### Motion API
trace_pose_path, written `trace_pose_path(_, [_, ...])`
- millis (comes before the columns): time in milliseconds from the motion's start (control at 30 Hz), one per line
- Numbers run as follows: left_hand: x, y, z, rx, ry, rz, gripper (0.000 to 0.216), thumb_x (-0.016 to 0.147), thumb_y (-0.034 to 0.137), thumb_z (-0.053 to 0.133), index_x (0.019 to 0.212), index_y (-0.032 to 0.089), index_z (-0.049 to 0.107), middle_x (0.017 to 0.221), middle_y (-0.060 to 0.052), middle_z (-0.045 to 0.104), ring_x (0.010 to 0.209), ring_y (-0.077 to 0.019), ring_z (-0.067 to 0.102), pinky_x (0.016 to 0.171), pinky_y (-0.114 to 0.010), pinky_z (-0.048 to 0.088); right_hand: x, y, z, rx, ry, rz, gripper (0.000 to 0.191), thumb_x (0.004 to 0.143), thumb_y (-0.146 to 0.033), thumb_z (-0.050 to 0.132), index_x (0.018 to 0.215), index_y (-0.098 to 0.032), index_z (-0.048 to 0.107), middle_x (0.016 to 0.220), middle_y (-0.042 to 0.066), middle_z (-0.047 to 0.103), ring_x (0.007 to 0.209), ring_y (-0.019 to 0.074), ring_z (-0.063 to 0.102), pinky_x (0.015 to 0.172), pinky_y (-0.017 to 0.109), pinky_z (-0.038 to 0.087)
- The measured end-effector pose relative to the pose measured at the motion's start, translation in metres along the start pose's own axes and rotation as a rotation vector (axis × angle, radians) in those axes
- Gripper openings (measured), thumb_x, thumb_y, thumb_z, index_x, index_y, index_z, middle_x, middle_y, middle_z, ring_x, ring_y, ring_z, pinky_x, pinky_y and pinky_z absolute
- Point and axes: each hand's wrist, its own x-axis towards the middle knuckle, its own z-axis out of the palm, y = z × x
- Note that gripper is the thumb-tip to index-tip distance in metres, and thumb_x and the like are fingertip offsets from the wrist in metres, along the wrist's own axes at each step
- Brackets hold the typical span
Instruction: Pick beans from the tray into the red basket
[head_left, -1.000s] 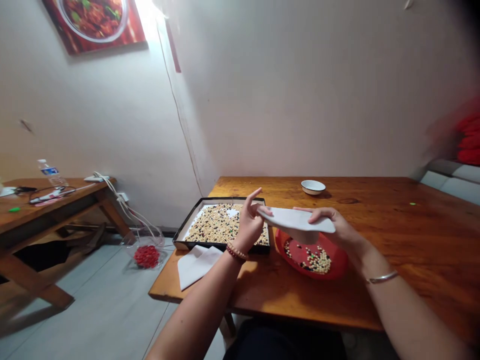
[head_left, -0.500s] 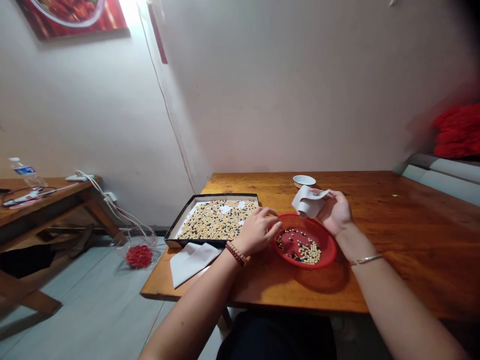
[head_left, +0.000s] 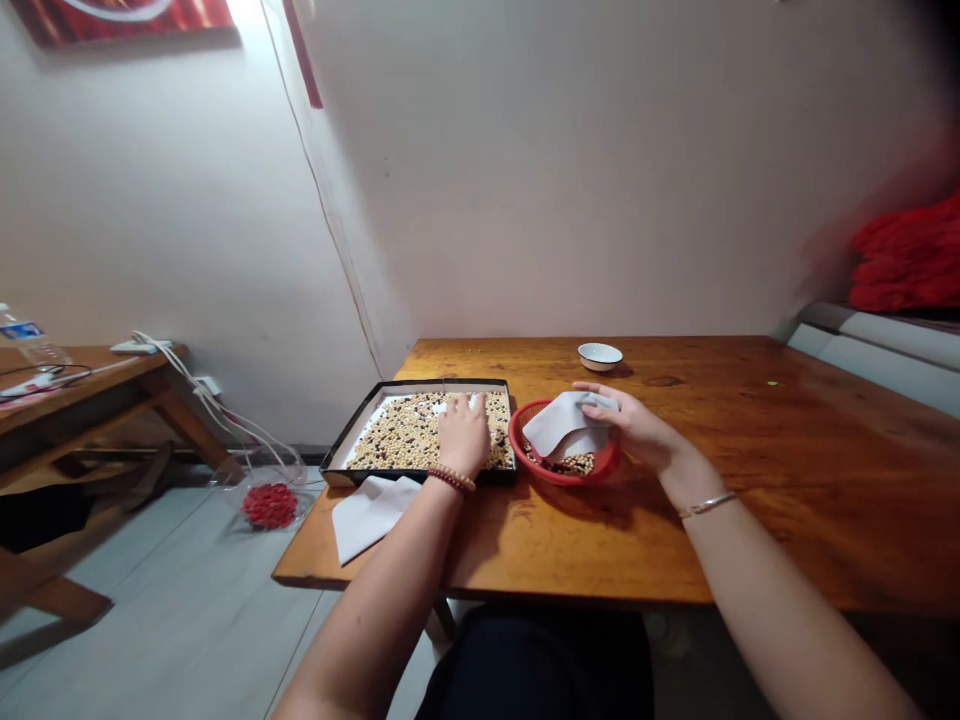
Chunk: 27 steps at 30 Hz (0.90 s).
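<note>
A black tray (head_left: 341,458) full of pale and dark beans lies on the wooden table (head_left: 750,480). My left hand (head_left: 463,436) rests palm down on the beans at the tray's right side, fingers closed together. Right of the tray sits a red basket (head_left: 517,440) with some beans in it. My right hand (head_left: 636,428) holds a white sheet of paper (head_left: 561,428) bent over the basket, fingers laid on top of it.
A second white paper (head_left: 367,510) lies at the table's front left edge. A small white bowl (head_left: 600,355) stands at the back. On the floor to the left is a clear bag of red bits (head_left: 268,503); a side table (head_left: 67,385) carries cables and a bottle.
My left hand moved from the basket's rim onto the beans in the tray. My right hand brought the paper down over the basket. The view shifted slightly.
</note>
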Motion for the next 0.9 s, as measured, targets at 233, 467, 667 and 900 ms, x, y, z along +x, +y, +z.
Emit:
trace_pose_path(233, [0.005, -0.016, -0.001, 0.054, -0.331, -0.129, 0.036, 0.101, 0.02, 0.04, 0.123, 0.019, 0.068, 0.127, -0.017, 0.066, 0.117, -0.0334, 0.064, 0.087, -0.041, 0.054, 0.02, 0.023, -0.016, -0.735, 0.172, -0.113, 0.035, 0.075, -0.044, 0.075, 0.093, -0.014, 0.08, 0.096, 0.015, 0.08, 0.087, 0.0303, 0.073, 0.077, 0.04, 0.056])
trace_pose_path(467, [0.01, -0.016, -0.004, -0.005, -0.318, -0.137, 0.028, 0.096, 0.017, 0.05, 0.109, 0.019, 0.074, 0.117, -0.015, 0.073, 0.11, -0.0267, 0.07, 0.089, -0.033, 0.053, 0.037, 0.037, -0.027, -0.844, 0.333, -0.149, 0.025, 0.075, -0.036, 0.072, 0.088, -0.016, 0.08, 0.124, 0.019, 0.075, 0.117, 0.0366, 0.069, 0.101, 0.046, 0.053])
trace_pose_path(667, [0.011, -0.017, -0.001, -0.006, -0.302, -0.155, 0.026, 0.094, 0.024, 0.054, 0.111, 0.021, 0.074, 0.118, -0.013, 0.075, 0.112, -0.0266, 0.07, 0.088, -0.033, 0.054, 0.041, 0.047, -0.022, -0.834, 0.4, -0.062, 0.027, 0.075, -0.036, 0.069, 0.089, -0.015, 0.078, 0.107, 0.017, 0.08, 0.098, 0.0323, 0.075, 0.085, 0.038, 0.055])
trace_pose_path(900, [0.014, -0.019, 0.004, 0.017, -0.289, -0.193, 0.026, 0.091, 0.021, 0.055, 0.106, 0.018, 0.076, 0.114, -0.017, 0.076, 0.108, -0.029, 0.071, 0.086, -0.035, 0.056, 0.029, 0.037, -0.015, -0.901, 0.427, -0.102, 0.022, 0.074, -0.041, 0.065, 0.074, -0.021, 0.074, 0.082, 0.009, 0.08, 0.078, 0.0269, 0.071, 0.067, 0.033, 0.049])
